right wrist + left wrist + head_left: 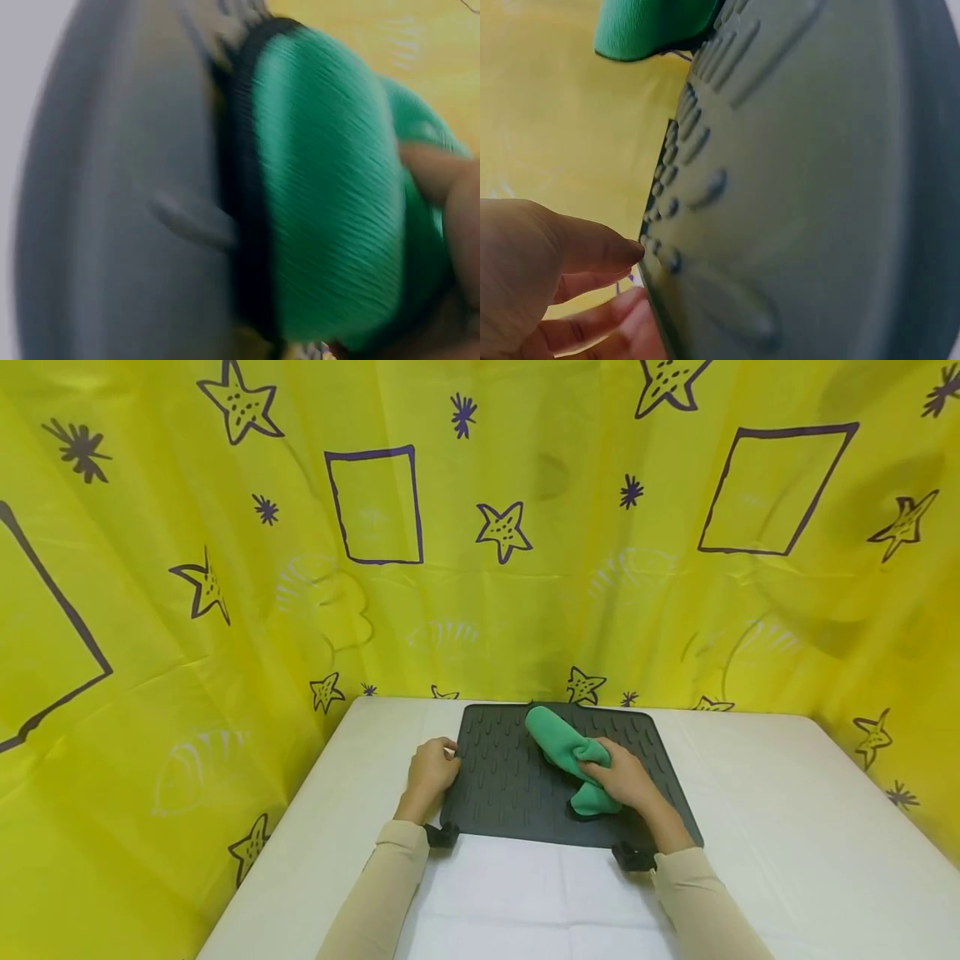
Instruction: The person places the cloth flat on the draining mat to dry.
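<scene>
A dark grey drying mat (495, 797) with raised ridges lies flat on the white-covered table. At its left edge my left hand (432, 772) pinches the rim; in the left wrist view the thumb is on the edge and the fingers are partly hidden behind it. My right hand (628, 775) grips a bunched green cloth (557, 737) against the right half of the mat. The right wrist view shows the cloth's folded end (330, 187) with a dark border touching the ridged surface. Part of the cloth is hidden under the fingers.
The white table (772, 810) extends around the mat, with faint creases in the white cover in front. A yellow curtain (525, 627) with drawn stars and squares hangs behind the table and along both sides. Black wrist straps (634, 857) sit near the mat's front edge.
</scene>
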`<control>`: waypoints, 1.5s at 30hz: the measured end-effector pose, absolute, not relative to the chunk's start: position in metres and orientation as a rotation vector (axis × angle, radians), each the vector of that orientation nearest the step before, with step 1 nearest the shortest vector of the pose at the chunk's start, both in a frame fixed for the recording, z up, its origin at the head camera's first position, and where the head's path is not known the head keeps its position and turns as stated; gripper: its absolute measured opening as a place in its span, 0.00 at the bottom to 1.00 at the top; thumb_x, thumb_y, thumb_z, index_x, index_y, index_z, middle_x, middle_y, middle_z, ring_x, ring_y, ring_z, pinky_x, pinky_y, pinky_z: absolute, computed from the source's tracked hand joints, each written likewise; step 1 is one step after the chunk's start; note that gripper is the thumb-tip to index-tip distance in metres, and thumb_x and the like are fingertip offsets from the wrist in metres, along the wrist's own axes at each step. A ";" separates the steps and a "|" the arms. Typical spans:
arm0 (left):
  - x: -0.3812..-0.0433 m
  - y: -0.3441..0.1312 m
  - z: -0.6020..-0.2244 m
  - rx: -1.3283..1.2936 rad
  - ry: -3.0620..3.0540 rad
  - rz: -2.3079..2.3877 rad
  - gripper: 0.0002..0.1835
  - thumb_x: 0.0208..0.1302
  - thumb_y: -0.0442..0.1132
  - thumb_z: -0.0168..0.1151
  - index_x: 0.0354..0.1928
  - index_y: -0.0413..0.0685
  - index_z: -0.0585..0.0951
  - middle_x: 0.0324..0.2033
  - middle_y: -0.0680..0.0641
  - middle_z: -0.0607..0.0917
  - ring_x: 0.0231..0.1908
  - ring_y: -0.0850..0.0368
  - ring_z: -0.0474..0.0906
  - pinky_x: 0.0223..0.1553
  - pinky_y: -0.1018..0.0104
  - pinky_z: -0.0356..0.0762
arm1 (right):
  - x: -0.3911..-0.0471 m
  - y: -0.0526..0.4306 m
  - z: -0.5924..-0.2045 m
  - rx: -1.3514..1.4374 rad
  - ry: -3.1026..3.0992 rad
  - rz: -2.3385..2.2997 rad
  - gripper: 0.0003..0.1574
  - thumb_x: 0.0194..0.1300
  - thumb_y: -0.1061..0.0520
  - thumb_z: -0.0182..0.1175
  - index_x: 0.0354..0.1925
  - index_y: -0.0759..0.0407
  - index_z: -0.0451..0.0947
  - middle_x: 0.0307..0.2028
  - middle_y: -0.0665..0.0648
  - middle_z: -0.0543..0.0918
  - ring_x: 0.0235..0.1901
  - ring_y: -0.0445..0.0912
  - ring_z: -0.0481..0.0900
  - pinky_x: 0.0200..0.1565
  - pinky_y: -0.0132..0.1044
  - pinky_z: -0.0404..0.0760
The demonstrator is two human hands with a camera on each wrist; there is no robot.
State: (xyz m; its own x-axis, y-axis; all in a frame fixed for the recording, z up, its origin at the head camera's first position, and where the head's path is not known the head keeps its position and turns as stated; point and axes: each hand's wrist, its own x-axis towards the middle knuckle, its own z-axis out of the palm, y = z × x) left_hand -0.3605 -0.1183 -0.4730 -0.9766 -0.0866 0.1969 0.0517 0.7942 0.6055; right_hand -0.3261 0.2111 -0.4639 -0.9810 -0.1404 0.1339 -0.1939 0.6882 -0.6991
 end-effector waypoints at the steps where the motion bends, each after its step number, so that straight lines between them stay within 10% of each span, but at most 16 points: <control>1: -0.359 -0.116 -0.472 0.011 -2.769 -0.937 0.11 0.57 0.37 0.63 0.43 0.48 0.84 0.32 0.47 0.85 0.31 0.51 0.81 0.31 0.57 0.77 | -0.325 0.214 -0.463 0.314 -2.838 1.203 0.36 0.65 0.42 0.60 0.65 0.57 0.66 0.60 0.64 0.75 0.56 0.59 0.73 0.54 0.57 0.72; 9: -0.351 -0.089 -0.463 -0.218 -2.744 -0.876 0.09 0.60 0.38 0.64 0.42 0.46 0.85 0.37 0.44 0.83 0.41 0.48 0.78 0.42 0.55 0.77 | -0.314 0.246 -0.449 0.523 -3.009 1.181 0.57 0.55 0.38 0.68 0.71 0.61 0.54 0.66 0.66 0.65 0.63 0.61 0.66 0.59 0.59 0.69; 20: -0.352 -0.040 -0.467 -0.363 -2.835 -0.828 0.07 0.61 0.44 0.64 0.37 0.50 0.87 0.32 0.52 0.86 0.37 0.53 0.80 0.42 0.54 0.76 | -0.309 0.255 -0.444 0.517 -3.162 1.131 0.17 0.61 0.47 0.64 0.35 0.60 0.80 0.26 0.52 0.77 0.30 0.45 0.71 0.35 0.37 0.70; 30: -0.364 0.013 -0.468 -0.250 -2.900 -0.760 0.19 0.61 0.50 0.62 0.17 0.49 0.73 0.20 0.49 0.77 0.37 0.47 0.78 0.48 0.44 0.70 | -0.315 0.264 -0.446 0.509 -3.057 1.379 0.13 0.69 0.55 0.54 0.35 0.65 0.75 0.26 0.55 0.77 0.28 0.48 0.76 0.33 0.39 0.76; 45: -0.368 0.048 -0.464 0.000 -2.973 -0.672 0.27 0.56 0.54 0.63 0.49 0.39 0.78 0.49 0.39 0.79 0.54 0.41 0.72 0.58 0.40 0.63 | -0.309 0.281 -0.442 0.105 -3.001 1.531 0.24 0.70 0.43 0.53 0.43 0.65 0.70 0.25 0.53 0.69 0.29 0.46 0.72 0.32 0.40 0.78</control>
